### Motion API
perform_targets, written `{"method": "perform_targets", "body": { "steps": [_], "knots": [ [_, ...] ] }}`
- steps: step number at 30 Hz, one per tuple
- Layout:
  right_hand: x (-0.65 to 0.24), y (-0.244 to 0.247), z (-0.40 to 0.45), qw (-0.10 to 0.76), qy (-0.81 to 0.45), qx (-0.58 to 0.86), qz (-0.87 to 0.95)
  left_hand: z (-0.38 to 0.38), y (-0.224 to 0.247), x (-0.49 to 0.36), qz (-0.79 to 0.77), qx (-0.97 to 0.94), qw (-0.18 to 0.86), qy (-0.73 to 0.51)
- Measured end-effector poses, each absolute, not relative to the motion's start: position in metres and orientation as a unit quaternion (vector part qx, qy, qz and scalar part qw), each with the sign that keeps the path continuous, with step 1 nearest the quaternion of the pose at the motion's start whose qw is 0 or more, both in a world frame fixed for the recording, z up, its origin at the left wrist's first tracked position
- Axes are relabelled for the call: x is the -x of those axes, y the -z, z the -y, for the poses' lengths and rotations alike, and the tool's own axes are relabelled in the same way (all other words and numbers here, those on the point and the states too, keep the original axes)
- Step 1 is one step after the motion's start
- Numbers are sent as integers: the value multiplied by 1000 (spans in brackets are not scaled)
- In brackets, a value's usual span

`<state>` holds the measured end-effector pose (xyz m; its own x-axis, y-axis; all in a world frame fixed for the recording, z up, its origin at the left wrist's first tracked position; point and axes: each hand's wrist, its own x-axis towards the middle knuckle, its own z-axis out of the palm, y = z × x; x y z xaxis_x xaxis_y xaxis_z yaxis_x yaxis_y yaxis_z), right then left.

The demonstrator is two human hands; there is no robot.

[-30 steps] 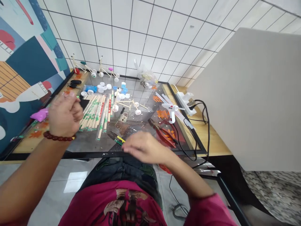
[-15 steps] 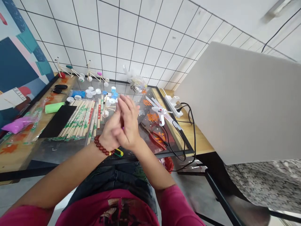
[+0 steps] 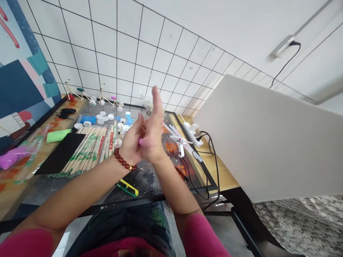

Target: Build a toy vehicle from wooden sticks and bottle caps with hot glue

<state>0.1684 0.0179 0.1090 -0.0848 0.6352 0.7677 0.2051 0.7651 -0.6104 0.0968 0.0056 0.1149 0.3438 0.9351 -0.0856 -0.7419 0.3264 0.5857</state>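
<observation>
A small lump of purple modelling clay (image 3: 140,141) is pressed between my two palms above the table, with only its edge showing. My left hand (image 3: 131,143), with a red bead bracelet at the wrist, lies against one side of it. Against the other side is my right hand (image 3: 153,137), its fingers stretched upward and slightly blurred. Most of the lump is hidden by the hands. Below them on the dark tabletop lies a yellow and green cutter (image 3: 128,188). White and blue bottle caps (image 3: 125,127) and paper-wrapped chopsticks (image 3: 89,151) are to the left of my hands.
On the right are a white glue gun (image 3: 181,142), a power strip (image 3: 193,134) with black cables and a large pale panel (image 3: 268,139). Black card (image 3: 61,153), a green roll (image 3: 58,135) and a purple packet (image 3: 14,157) lie left. Small stick models (image 3: 80,93) stand by the wall.
The right hand has slid upward against the left, and its fingers now point higher. The purple clay shows more between the palms. The view has tilted up a little.
</observation>
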Motion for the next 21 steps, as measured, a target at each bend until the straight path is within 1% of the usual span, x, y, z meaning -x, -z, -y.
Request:
{"method": "perform_targets", "body": {
  "steps": [3, 6, 8, 12, 17, 19, 21],
  "knots": [
    [-168, -101, -45, 687, -305, 260, 606, -18, -111, -90, -208, -180, 778, -565],
    [-168, -95, -68, 713, -411, 212, 527, -29, -106, -84, -193, -142, 771, -590],
    [-166, -94, -73, 720, -445, 191, 497, -36, -104, -81, -197, -139, 763, -600],
    [-159, -95, -70, 724, -457, 173, 486, -46, -103, -77, -177, -160, 745, -623],
    [-152, -93, -71, 709, -479, 143, 497, -52, -102, -72, -146, -202, 702, -667],
    [-150, -88, -73, 702, -447, 155, 533, -51, -101, -73, -143, -236, 681, -678],
    [-147, -83, -72, 673, -365, 190, 614, -49, -97, -77, -154, -302, 646, -684]
  ]
}}
